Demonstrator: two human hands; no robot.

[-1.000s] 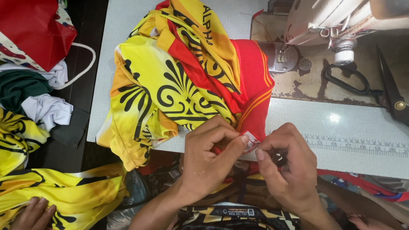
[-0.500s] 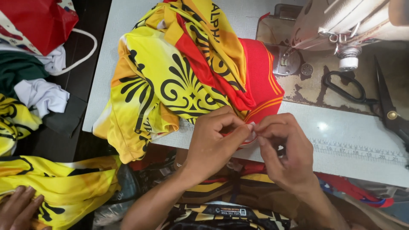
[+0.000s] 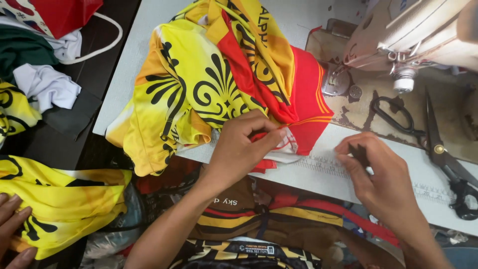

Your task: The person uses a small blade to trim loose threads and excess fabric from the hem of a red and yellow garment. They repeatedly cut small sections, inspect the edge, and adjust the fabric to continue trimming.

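Note:
A yellow, red and black patterned garment (image 3: 209, 79) lies bunched on the white sewing table (image 3: 368, 179). My left hand (image 3: 244, 144) pinches its red and white edge at the table's front. My right hand (image 3: 378, 174) has its fingers closed on a small dark tool beside the printed ruler strip on the table, a hand's width right of the garment.
A sewing machine (image 3: 418, 35) stands at the back right. Large black scissors (image 3: 443, 154) lie right of my right hand. Piles of yellow, white, green and red cloth (image 3: 35, 84) sit at left. Another person's hand (image 3: 12, 219) rests on yellow fabric at lower left.
My two hands were together on the garment's edge. Now my right hand has pulled away to the right, and my left hand still pinches the edge.

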